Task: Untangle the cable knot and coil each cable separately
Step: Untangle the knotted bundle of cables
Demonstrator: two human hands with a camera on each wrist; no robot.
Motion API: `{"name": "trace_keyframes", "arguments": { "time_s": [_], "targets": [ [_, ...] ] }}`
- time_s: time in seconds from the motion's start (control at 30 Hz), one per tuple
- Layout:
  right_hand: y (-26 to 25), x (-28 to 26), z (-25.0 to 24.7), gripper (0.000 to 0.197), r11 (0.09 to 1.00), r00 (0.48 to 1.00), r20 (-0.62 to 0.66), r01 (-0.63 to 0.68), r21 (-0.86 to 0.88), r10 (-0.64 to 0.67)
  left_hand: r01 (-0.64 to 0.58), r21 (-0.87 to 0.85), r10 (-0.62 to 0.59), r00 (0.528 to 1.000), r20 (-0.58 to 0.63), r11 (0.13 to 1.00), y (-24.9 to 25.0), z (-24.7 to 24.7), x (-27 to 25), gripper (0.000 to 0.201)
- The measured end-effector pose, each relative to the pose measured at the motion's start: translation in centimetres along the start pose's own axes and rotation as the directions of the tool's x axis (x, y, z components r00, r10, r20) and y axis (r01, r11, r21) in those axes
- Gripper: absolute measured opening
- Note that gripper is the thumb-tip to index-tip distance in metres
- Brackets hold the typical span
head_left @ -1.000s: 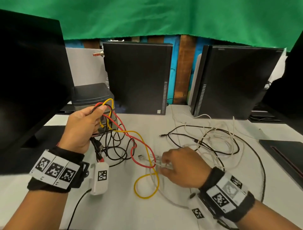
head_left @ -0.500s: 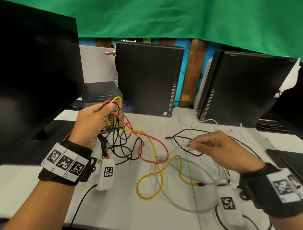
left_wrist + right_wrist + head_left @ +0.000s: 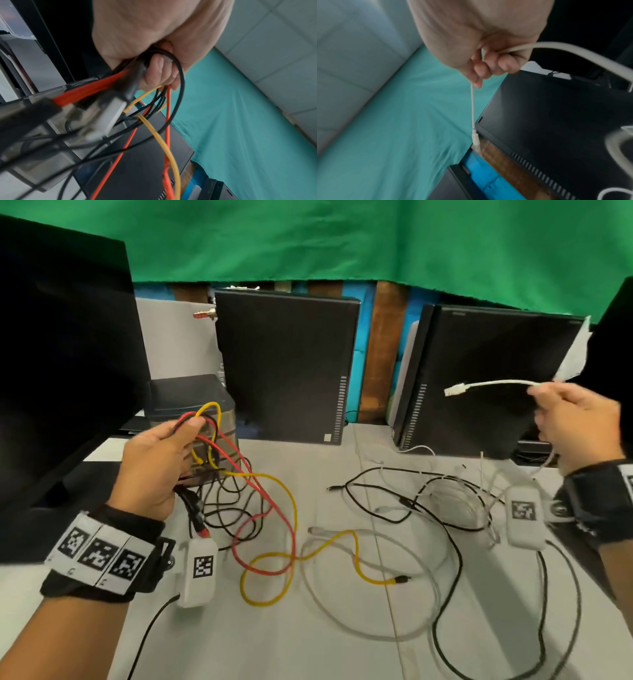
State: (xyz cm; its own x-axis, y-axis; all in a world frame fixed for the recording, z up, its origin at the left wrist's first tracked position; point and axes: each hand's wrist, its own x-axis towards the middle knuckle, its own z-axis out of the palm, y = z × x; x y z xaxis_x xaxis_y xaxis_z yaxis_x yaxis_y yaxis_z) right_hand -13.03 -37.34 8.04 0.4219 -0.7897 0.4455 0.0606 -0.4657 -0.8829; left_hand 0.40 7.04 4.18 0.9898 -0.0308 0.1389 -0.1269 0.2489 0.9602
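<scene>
Left hand point(image 3: 156, 465): bare. A black wrist strap point(image 3: 102, 556) was worn, faced with a white band printed with three square black-and-white markers. A white camera module point(image 3: 199, 571) bearing one such marker was mounted at the strap, and a thin black lead point(image 3: 150, 631) was run from it.

Right hand point(image 3: 579, 428): bare. A matching black strap point(image 3: 596, 508) and white marked module point(image 3: 524, 517) were fitted.
</scene>
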Motion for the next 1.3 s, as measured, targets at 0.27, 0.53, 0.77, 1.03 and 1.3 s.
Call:
{"name": "trace_keyframes", "arguments": {
  "time_s": [0.27,0.53,0.77,1.03,1.3],
  "targets": [
    [2.3,-7.6,0.5,0.046,0.841,0.903,0.402,0.094,-0.532,0.154,0.012,0.048,-0.014,0.999,0.043,0.999,-0.7,-0.5,0.6,0.03],
    [0.3,-18.2,3.3,0.021,0.97,0.63,0.776,0.164,-0.179,0.036,-0.034,0.016,0.031,0.986,0.165,0.999,-0.8,0.5,-0.6,0.02],
    [-0.3,-22.8,4.3,0.054,0.672,0.218,0.911,0.619,-0.407,0.35,-0.149,-0.186,0.173,0.978,0.116,0.971,2.4,-0.9,-0.7,0.016],
    [3.0,-17.8,3.9,0.018,0.545,0.471,0.781,0.561,-0.624,0.409,-0.23,-0.204,0.243,0.969,0.041,0.952,3.7,-3.1,0.0,0.019],
    [-1.1,-12.4,1.7,0.02,0.892,0.903,0.391,0.018,-0.452,0.18,-0.234,-0.194,0.243,0.97,0.024,0.953,3.9,-3.2,-0.3,0.016]
  ]
}}
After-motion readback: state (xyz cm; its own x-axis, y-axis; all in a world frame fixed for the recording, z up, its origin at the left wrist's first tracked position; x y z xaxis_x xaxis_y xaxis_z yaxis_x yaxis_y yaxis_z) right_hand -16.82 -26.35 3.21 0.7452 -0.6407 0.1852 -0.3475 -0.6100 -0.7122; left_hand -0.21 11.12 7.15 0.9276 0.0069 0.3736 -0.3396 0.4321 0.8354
